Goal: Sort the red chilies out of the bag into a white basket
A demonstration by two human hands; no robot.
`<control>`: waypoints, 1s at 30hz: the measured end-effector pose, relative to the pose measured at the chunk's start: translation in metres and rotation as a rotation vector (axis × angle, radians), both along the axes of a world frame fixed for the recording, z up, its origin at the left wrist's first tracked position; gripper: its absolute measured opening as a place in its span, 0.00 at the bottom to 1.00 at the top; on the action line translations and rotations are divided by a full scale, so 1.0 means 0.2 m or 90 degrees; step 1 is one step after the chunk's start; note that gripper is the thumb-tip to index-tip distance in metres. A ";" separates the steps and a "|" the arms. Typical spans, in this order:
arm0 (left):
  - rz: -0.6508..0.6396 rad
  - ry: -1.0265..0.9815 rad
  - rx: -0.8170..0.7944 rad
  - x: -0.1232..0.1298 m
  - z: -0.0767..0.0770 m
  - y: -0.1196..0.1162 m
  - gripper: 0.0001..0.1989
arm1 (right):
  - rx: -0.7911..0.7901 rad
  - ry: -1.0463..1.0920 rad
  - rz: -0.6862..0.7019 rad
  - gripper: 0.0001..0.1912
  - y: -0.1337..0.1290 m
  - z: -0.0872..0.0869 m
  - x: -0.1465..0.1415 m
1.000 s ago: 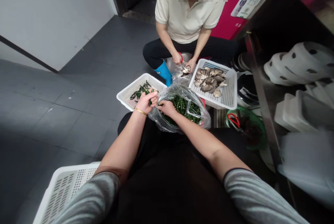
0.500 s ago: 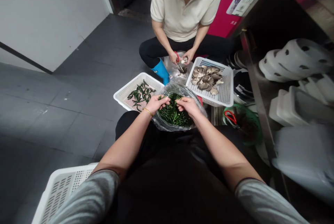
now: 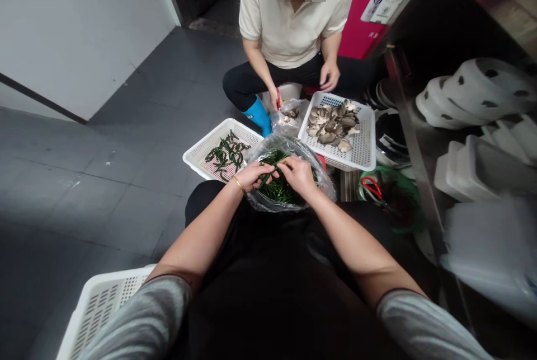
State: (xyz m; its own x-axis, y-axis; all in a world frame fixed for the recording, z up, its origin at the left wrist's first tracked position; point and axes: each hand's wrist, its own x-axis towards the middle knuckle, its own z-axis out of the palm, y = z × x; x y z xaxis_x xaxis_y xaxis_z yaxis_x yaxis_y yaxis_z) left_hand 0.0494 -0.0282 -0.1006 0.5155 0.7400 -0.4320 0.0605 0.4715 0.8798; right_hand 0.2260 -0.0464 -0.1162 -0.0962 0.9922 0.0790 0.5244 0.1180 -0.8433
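My left hand [image 3: 257,175] is closed on a long green chili pepper [image 3: 267,174] above a clear plastic bag [image 3: 268,203]. The fingertips of my right hand [image 3: 298,173] pinch at the pepper's end, close beside my left fingers; what exactly lies between them is too small to make out. Many green chilies [image 3: 282,191] fill the open bag, which sits between my knees. To the left, a white perforated basket [image 3: 196,157] holds a thin layer of green chilies [image 3: 229,153].
A co-worker [image 3: 293,29] sits opposite, one hand at red-handled scissors [image 3: 278,97]. Mushrooms [image 3: 333,125] lie in another white basket [image 3: 367,150]. Red-handled scissors [image 3: 371,186] rest over a green container [image 3: 413,197]. White tubs [image 3: 457,169] stand on the right shelf; another basket [image 3: 90,315] is lower left.
My hands have come together over the bag, the right moving left to the pepper in my left. The co-worker's hands have parted, and one more mushroom lies in the basket.
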 end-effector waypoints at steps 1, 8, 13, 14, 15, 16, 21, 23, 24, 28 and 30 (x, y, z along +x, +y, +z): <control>0.015 0.006 -0.015 0.00 0.00 0.00 0.18 | 0.042 -0.102 0.000 0.13 -0.01 0.01 0.01; 0.075 -0.077 -0.130 -0.03 -0.02 0.03 0.15 | -0.153 -0.050 0.041 0.10 0.03 0.00 0.10; 0.013 -0.101 -0.166 -0.02 -0.03 0.02 0.13 | -0.181 0.223 0.004 0.18 0.06 -0.04 -0.03; 0.010 -0.103 -0.180 -0.01 -0.03 0.01 0.12 | -0.141 0.176 0.000 0.17 0.06 -0.04 -0.05; 0.011 -0.100 -0.195 0.00 -0.04 0.01 0.13 | -0.088 0.103 -0.002 0.16 0.06 -0.04 -0.07; 0.015 -0.093 -0.211 0.01 -0.05 0.01 0.13 | -0.030 0.014 0.002 0.15 0.05 -0.03 -0.08; 0.062 -0.052 -0.269 0.03 -0.06 0.00 0.12 | 0.053 -0.418 0.040 0.17 0.01 -0.01 -0.03; 0.085 -0.101 -0.288 0.00 -0.03 0.02 0.12 | -0.033 -0.505 0.073 0.14 0.01 0.01 0.04; 0.106 -0.131 -0.291 -0.03 -0.01 0.04 0.11 | -0.074 -0.528 0.090 0.12 0.02 0.02 0.07; 0.267 -0.163 -0.223 -0.20 0.10 0.16 0.11 | -0.111 -0.498 0.084 0.12 0.07 0.05 0.15; 0.364 -0.104 -0.152 -0.28 0.15 0.24 0.12 | -0.091 -0.454 0.050 0.13 0.10 0.05 0.12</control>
